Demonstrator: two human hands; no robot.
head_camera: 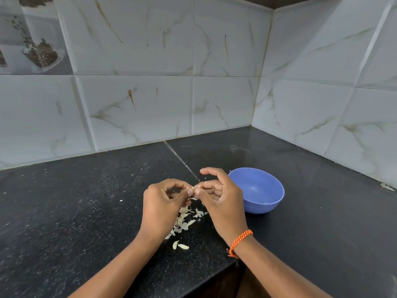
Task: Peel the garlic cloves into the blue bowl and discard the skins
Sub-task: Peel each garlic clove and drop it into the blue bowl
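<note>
garlic clove [194, 187] sits pinched between thumbs and fingertips of left hand [164, 197] and right hand [221, 195], with blue bowl [257, 190] just beside the right, skins [183, 220] below.

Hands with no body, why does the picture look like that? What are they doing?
The camera sits on a person's head and looks down, so you only see their arms. The left hand and right hand pinch a small garlic clove between their fingertips, peeling it. The pale flakes under the hands are skins, lying on the black counter. To the right stands a blue bowl for peeled cloves; the part I can see looks empty. The right wrist wears an orange band.
</note>
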